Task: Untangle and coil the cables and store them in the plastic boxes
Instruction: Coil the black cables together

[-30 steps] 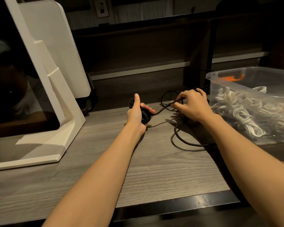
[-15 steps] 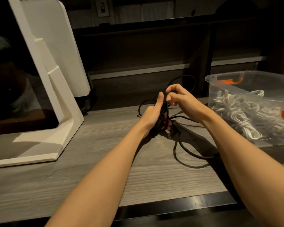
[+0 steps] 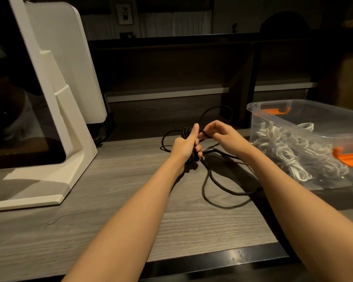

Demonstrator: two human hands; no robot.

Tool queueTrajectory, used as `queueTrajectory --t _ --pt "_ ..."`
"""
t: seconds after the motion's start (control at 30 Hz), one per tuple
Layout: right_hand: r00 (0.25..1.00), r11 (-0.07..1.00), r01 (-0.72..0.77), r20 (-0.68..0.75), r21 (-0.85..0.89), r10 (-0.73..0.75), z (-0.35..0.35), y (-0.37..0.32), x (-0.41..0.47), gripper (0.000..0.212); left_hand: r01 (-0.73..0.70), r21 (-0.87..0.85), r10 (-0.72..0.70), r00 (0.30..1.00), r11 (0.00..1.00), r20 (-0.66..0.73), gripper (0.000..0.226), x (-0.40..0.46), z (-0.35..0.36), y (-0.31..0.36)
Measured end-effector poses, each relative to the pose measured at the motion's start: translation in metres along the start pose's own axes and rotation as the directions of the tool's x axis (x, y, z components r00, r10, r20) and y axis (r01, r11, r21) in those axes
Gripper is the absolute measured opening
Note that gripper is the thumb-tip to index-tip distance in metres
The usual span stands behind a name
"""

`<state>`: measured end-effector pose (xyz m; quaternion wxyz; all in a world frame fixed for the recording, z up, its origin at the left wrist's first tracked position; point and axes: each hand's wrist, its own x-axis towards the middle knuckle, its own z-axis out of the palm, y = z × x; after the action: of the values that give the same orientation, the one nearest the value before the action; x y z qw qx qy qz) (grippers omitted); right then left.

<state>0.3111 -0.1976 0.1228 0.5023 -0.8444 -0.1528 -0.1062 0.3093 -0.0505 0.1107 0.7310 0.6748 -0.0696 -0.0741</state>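
Note:
My left hand (image 3: 186, 146) grips a partly wound bundle of black cable (image 3: 218, 183) upright above the wooden desk, thumb pointing up along the coil. My right hand (image 3: 222, 135) pinches a strand of the same cable right beside the bundle, fingers curled. Loose loops of the cable trail over the desk below and to the right of my hands, and one loop arches behind them. A clear plastic box (image 3: 277, 107) with orange latches stands at the right, holding several coiled white cables (image 3: 293, 151).
A large white monitor stand (image 3: 69, 119) with a dark screen fills the left side of the grey wood desk (image 3: 114, 200). A dark shelf unit runs along the back. The desk's front has a black edge strip (image 3: 222, 259).
My left hand carried the coil from the left toward the middle and raised it. My right hand lifted off the desk and now pinches a strand next to the coil.

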Motion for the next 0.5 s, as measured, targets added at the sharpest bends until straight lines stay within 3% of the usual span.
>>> queueTrajectory --t 0.13,0.27,0.37,0.5 --pt "0.999 0.975 -0.048 0.008 -0.219 0.051 -0.008 0.011 -0.001 0.03 -0.049 0.085 0.057 0.994 0.995 -0.095 0.048 0.005 0.007 -0.004" --pt "0.998 0.869 -0.061 -0.007 -0.49 0.066 -0.011 0.026 -0.006 0.027 -0.075 0.08 0.085 0.986 0.994 -0.14 0.039 0.011 0.011 -0.006" --pt "0.988 0.841 -0.105 -0.155 -0.53 0.025 -0.008 0.028 -0.007 0.028 -0.083 0.0 0.083 0.992 0.997 -0.098 0.035 0.012 0.013 -0.008" --pt "0.96 0.649 -0.16 -0.269 -0.744 -0.072 -0.001 0.026 -0.008 0.029 -0.056 -0.127 0.06 0.998 0.99 0.027 0.04 0.005 0.016 -0.008"
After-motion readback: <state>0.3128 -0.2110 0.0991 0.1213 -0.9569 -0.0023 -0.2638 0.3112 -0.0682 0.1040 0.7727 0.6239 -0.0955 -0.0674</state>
